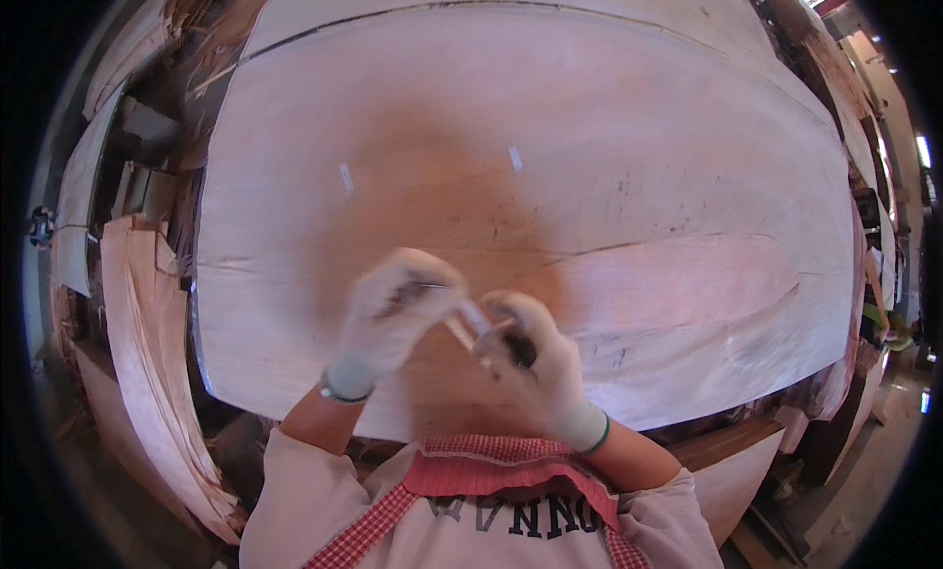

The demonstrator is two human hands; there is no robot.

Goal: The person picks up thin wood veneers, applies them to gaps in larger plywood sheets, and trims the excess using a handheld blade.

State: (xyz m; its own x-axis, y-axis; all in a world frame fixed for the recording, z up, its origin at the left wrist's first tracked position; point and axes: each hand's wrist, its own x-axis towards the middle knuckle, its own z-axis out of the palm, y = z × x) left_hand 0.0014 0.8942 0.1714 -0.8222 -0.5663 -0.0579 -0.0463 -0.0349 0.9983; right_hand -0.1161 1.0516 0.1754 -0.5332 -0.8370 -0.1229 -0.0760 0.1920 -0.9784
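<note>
A large pale-pink wood veneer sheet (609,157) covers the work surface in front of me. Both my hands wear white knit gloves and meet over its near edge. My left hand (398,309) is blurred by motion and pinches one end of a short strip of whitish tape (470,319). My right hand (530,358) grips a small tape roll with a dark core, and the strip stretches between the two hands. Two small pieces of white tape (345,176) are stuck on the sheet farther away, the second piece (515,158) to the right. A dark crack (629,245) runs across the sheet.
Curled veneer sheets (147,333) are stacked at my left, with more scraps (211,19) at the far left corner. Stacked wood (864,108) lines the right side. A lower board (732,461) sits under the sheet's near right edge.
</note>
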